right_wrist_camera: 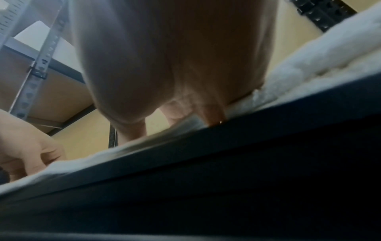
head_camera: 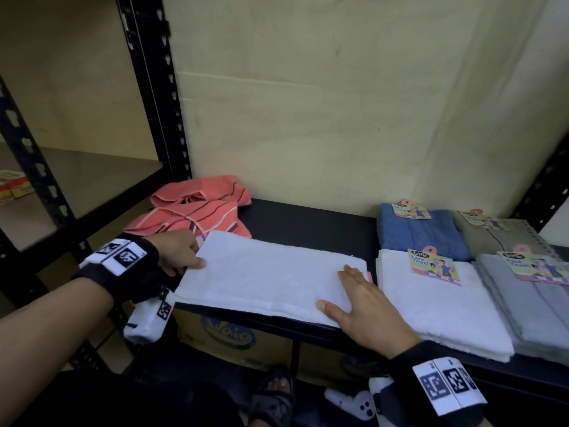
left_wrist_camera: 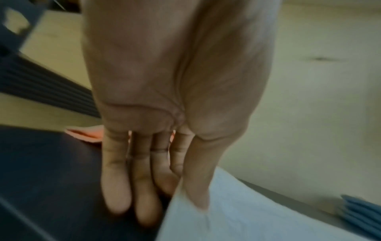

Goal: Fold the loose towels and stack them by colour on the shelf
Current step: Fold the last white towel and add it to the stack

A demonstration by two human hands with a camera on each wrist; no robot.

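1. The half-folded white terry towel [head_camera: 268, 278] lies flat along the front edge of the black metal shelf [head_camera: 308, 224], between the crumpled coral striped towel [head_camera: 197, 208] on its left and the folded white towel stack [head_camera: 437, 306] just beside it on its right.
2. The left hand [head_camera: 177, 254] pinches the towel's left end, thumb on top and fingers underneath, as the left wrist view shows. The right hand [head_camera: 363, 306] lies flat with straight fingers, pressing the right end and gripping nothing.
3. Risks, as I judge them:
   - The towel's near edge sits at the shelf lip, so a tug could drag it off.
   - Folding the left end over unevenly would leave the edges misaligned.
   - Lifting the right hand early could let the layers shift.
   - The coral towel touches the far left corner and could get caught in the fold.
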